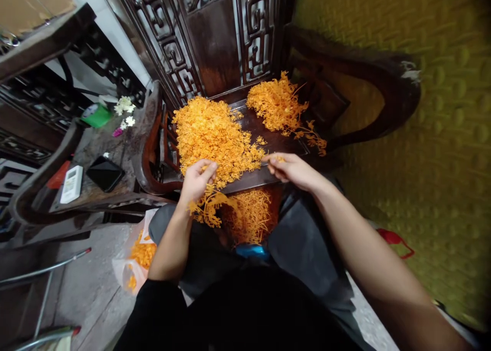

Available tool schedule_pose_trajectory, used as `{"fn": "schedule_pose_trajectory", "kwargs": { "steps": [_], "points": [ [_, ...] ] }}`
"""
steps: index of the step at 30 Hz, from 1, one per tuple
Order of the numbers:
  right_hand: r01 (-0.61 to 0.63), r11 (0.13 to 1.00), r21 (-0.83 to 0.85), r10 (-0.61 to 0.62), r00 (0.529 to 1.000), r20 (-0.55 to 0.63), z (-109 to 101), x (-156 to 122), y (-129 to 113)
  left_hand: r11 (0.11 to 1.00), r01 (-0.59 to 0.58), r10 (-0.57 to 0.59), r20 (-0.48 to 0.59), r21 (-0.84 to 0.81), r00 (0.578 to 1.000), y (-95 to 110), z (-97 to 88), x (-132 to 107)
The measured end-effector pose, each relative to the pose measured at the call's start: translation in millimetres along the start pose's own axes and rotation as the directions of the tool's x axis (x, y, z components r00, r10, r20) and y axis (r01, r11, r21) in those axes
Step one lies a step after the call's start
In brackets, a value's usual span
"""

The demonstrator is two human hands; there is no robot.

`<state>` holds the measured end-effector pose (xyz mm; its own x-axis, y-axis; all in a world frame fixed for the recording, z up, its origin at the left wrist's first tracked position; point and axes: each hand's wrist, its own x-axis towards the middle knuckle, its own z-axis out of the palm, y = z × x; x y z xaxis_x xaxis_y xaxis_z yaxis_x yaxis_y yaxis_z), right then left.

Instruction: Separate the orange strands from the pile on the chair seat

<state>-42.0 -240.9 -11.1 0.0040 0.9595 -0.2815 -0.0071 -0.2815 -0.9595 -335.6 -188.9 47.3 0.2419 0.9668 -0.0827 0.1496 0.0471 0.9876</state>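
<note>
Hands work at the front edge of a dark carved wooden chair seat (268,136). The left hand (197,179) is closed around a branching bunch of orange sprigs (209,207), which hangs below the fist over the person's lap. The right hand (291,169) pinches a small orange piece (280,159) between thumb and fingertips, just at the seat's front edge. The two hands are apart, with the chair edge between them.

On the seat, a large heap of loose orange bits (215,133) lies to the left, touching the left hand's knuckles. A smaller tangle of orange sprigs still on their stems (278,103) rests further back on the right, near the carved chair back. Below the seat edge, between the person's knees, more orange stems (251,215) gather above something blue (253,251) that I cannot make out.

To the left stands a dark wooden side table (95,192) carrying a black phone (105,173), a white remote control (72,183), a green cup (96,115) and small white flowers (125,105). A clear plastic bag with orange scraps (136,261) sits on the grey floor beside the left knee
</note>
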Motion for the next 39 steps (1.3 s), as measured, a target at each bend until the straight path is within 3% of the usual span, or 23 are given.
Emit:
{"fn": "schedule_pose_trajectory", "kwargs": {
  "steps": [1,3,7,13,16,19,23,26,29,31,33,35,37,39],
  "points": [
    [-0.030,0.998,-0.060,0.022,0.992,-0.121,2,17,-2,0.999,0.042,-0.042,0.046,0.004,0.998,-3,7.1,0],
    [-0.045,0.992,-0.118,0.016,0.972,-0.234,7,51,-4,0.993,0.121,-0.120,0.092,-0.004,0.988,-8,19.0,-1],
    [-0.023,0.979,-0.203,-0.037,0.957,-0.288,17,93,-5,0.952,0.249,-0.217,0.183,-0.178,0.959,-8,29.5,-3],
    [0.021,0.954,-0.300,-0.104,0.959,-0.265,18,97,-11,0.882,0.346,-0.199,0.413,-0.320,0.889,-4,26.7,-8],
    [0.049,0.924,-0.378,-0.160,0.950,-0.268,16,97,-15,0.889,0.364,-0.223,0.430,-0.279,0.875,-6,28.3,-7],
    [0.077,0.877,-0.475,-0.233,0.931,-0.280,15,98,-18,0.910,0.336,-0.224,0.394,-0.243,0.891,-10,32.0,-5],
    [0.142,0.800,-0.583,-0.378,0.874,-0.306,23,85,-27,0.929,0.276,-0.201,0.290,-0.246,0.936,-15,36.3,-3],
    [0.295,0.735,-0.611,-0.522,0.821,-0.231,39,51,-38,0.943,0.235,-0.189,0.204,-0.237,0.961,-16,40.8,-4],
    [0.412,0.775,-0.479,-0.436,0.897,0.066,60,11,-48,0.965,0.171,-0.141,0.157,-0.197,0.977,-16,46.1,-5],
    [0.442,0.763,-0.471,-0.416,0.894,0.165,66,-6,-54,0.977,0.142,-0.117,0.152,-0.161,0.981,-13,46.5,-7],
    [0.438,0.763,-0.475,-0.459,0.885,0.079,60,-11,-58,0.976,0.155,-0.126,0.181,-0.154,0.975,-7,41.9,-9],
    [0.391,0.802,-0.451,-0.486,0.867,-0.110,41,-7,-60,0.962,0.197,-0.154,0.216,-0.189,0.964,0,32.9,-11],
    [0.314,0.838,-0.447,-0.470,0.831,-0.298,17,2,-57,0.938,0.254,-0.199,0.234,-0.237,0.952,6,23.3,-11],
    [0.225,0.827,-0.514,-0.467,0.784,-0.409,-3,14,-50,0.908,0.307,-0.244,0.235,-0.286,0.941,9,17.4,-9]
  ]
}}
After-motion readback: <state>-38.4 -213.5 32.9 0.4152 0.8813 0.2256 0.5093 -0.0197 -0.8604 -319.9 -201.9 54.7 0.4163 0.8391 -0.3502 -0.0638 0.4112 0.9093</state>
